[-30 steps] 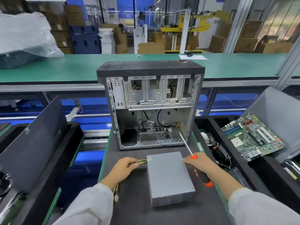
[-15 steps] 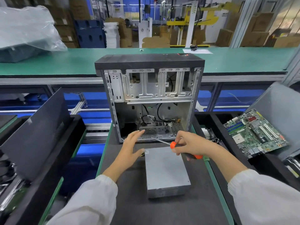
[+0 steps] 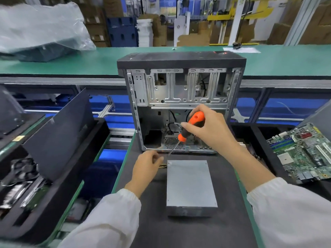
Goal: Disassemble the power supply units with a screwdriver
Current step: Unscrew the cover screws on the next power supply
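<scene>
Our right hand (image 3: pixel 207 129) grips the orange screwdriver (image 3: pixel 189 129), fingers curled round its handle, tip pointing down toward the far left corner of the grey PSU (image 3: pixel 189 183). The PSU lies flat on the table (image 3: pixel 223 230) before the open case (image 3: pixel 180 102). Our left hand (image 3: pixel 145 167) sits beside that corner, fingers curled, whether pinching the wires we cannot tell

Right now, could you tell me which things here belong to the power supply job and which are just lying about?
Job: power supply unit, screwdriver in right hand, left hand.
Lying about: computer case, motherboard, black panel, plastic bag.
</scene>
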Demonstrator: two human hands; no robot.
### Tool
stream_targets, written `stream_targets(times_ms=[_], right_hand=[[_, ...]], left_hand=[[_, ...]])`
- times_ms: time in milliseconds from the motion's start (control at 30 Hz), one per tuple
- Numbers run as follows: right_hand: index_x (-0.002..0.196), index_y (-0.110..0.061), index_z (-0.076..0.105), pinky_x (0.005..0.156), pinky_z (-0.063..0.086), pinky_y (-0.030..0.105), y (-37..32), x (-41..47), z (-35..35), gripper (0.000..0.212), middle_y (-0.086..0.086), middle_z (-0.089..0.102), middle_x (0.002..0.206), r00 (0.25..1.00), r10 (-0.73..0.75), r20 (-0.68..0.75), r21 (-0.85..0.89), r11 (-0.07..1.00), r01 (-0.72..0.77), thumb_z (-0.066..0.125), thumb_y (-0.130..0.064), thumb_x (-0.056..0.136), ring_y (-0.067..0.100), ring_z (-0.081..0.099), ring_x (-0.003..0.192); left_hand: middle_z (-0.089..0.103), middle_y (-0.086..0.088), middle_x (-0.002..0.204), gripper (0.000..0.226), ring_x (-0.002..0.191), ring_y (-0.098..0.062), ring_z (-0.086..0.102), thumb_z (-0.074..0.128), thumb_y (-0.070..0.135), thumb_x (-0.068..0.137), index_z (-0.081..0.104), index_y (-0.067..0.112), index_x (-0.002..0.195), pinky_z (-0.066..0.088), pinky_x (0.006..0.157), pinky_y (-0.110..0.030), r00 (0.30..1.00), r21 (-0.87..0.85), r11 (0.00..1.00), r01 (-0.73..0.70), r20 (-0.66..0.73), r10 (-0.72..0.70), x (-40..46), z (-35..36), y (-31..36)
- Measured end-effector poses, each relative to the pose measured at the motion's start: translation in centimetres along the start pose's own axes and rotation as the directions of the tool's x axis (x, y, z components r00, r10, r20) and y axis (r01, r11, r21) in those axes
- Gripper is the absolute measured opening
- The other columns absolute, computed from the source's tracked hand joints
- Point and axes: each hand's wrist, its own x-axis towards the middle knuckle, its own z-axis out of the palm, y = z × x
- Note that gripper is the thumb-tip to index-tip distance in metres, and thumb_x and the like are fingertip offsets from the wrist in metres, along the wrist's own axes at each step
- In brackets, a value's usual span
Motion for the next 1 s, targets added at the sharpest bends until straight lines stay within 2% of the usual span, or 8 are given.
stream_targets(times_ms=[167,400,467,667,733,800,867,1000], right_hand=[[0.098,-0.025,0.045,0.053,0.036,0.008,0.3,1.5,1.6,0.029,-0.012,0.054,0.071,0.996,-0.047,0.077,-0.044,0.998,0.050,0.070,-0.035,0.085,0.002,0.054,0.064],[0.097,-0.025,0.044,0.052,0.036,0.010,1.1,2.3,1.8,0.029,-0.010,0.054,0.072,0.996,-0.014,0.091,-0.055,0.998,0.019,0.069,-0.034,0.085,0.004,0.053,0.063],[0.095,-0.025,0.044,0.051,0.038,0.012,1.5,2.3,1.3,0.029,-0.008,0.055,0.071,0.995,0.006,0.098,-0.048,0.999,-0.001,0.070,-0.034,0.084,0.004,0.053,0.060],[0.096,-0.024,0.040,0.053,0.039,0.010,2.5,1.5,0.5,0.034,-0.006,0.055,0.070,0.995,0.027,0.091,-0.038,0.999,-0.023,0.071,-0.031,0.083,-0.001,0.052,0.058],[0.097,-0.023,0.040,0.053,0.040,0.011,2.5,1.4,0.4,0.036,-0.007,0.056,0.071,0.997,0.028,0.077,-0.063,0.998,-0.023,0.071,-0.033,0.083,0.003,0.052,0.059],[0.097,-0.024,0.040,0.053,0.040,0.011,2.3,1.4,0.8,0.035,-0.008,0.056,0.071,0.997,0.022,0.073,-0.046,0.999,-0.019,0.070,-0.035,0.083,0.004,0.053,0.059],[0.096,-0.026,0.040,0.053,0.039,0.010,2.0,1.3,1.8,0.033,-0.008,0.055,0.069,0.996,0.001,0.088,0.000,1.000,-0.001,0.070,-0.034,0.084,0.002,0.053,0.059],[0.095,-0.029,0.040,0.054,0.039,0.006,0.8,1.0,4.3,0.032,-0.012,0.054,0.066,0.987,-0.050,0.150,0.077,0.996,0.039,0.070,-0.033,0.085,-0.005,0.053,0.059]], left_hand=[[0.063,-0.009,0.120,0.067,0.113,-0.025,0.059,0.047,0.063,0.092,0.055,0.003,0.121,0.043,0.087,-0.029,0.855,0.165,0.957,0.239,0.430,-0.288,-2.0,1.5,-1.5],[0.059,0.003,0.133,0.065,0.121,-0.011,0.056,0.075,0.027,0.085,0.042,0.015,0.139,0.044,0.105,-0.030,0.754,-0.368,0.887,0.279,0.656,0.035,-1.0,4.4,-0.6],[0.060,0.009,0.127,0.056,0.115,-0.006,0.058,0.072,0.023,0.088,0.043,0.018,0.137,0.045,0.097,-0.018,0.658,-0.326,0.916,0.234,0.747,0.097,0.6,3.7,-0.5],[0.059,-0.007,0.135,0.056,0.125,-0.023,0.055,0.074,0.015,0.086,0.050,0.017,0.137,0.043,0.105,-0.029,0.299,-0.147,0.987,-0.068,0.941,0.161,4.9,3.0,1.8],[0.063,0.004,0.130,0.056,0.119,-0.011,0.057,0.076,0.018,0.084,0.055,0.023,0.136,0.041,0.101,-0.015,0.367,-0.176,0.977,-0.118,0.907,0.208,4.9,2.4,1.8],[0.065,0.010,0.124,0.053,0.116,-0.005,0.057,0.079,0.031,0.080,0.061,0.023,0.129,0.039,0.096,-0.008,0.634,-0.156,0.974,-0.162,0.740,0.224,4.1,1.8,0.3],[0.063,0.009,0.122,0.060,0.114,-0.005,0.058,0.081,0.041,0.076,0.059,0.022,0.128,0.042,0.094,-0.012,0.794,-0.141,0.984,-0.107,0.584,0.169,2.1,1.5,-2.1],[0.070,0.004,0.115,0.059,0.105,-0.008,0.066,0.084,0.033,0.075,0.057,0.015,0.124,0.048,0.084,-0.014,0.810,-0.408,0.862,0.299,0.586,-0.004,-2.5,1.6,-5.3]])
